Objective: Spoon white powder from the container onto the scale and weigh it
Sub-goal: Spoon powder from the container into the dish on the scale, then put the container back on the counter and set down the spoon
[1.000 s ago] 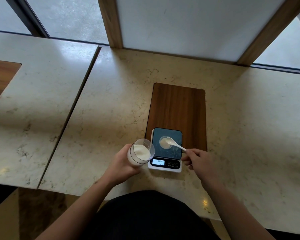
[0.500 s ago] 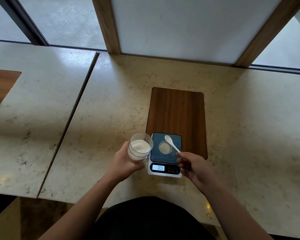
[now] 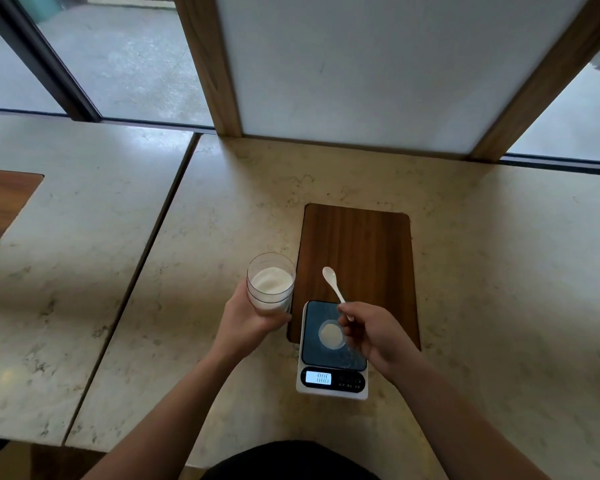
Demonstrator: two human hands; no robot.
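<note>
Below centre of the frame, my left hand (image 3: 246, 323) grips the clear, slippery, powder-filled plastic cup (image 3: 271, 287) around its lower wall, while my right hand (image 3: 374, 336) pinches the light white plastic spoon (image 3: 333, 284) by its handle end above the small digital scale (image 3: 333, 351).

I see the spoon (image 3: 334, 285) lifted off the powder pile (image 3: 330, 334); its bowl, a second ago resting on the heap, now points toward the upper left over the wooden board (image 3: 368, 244). My right hand (image 3: 374, 332) has moved from the scale's right edge to above its platform (image 3: 317, 317). The left hand (image 3: 246, 320) has carried the container (image 3: 271, 287) up and left, apart from the scale.
</note>
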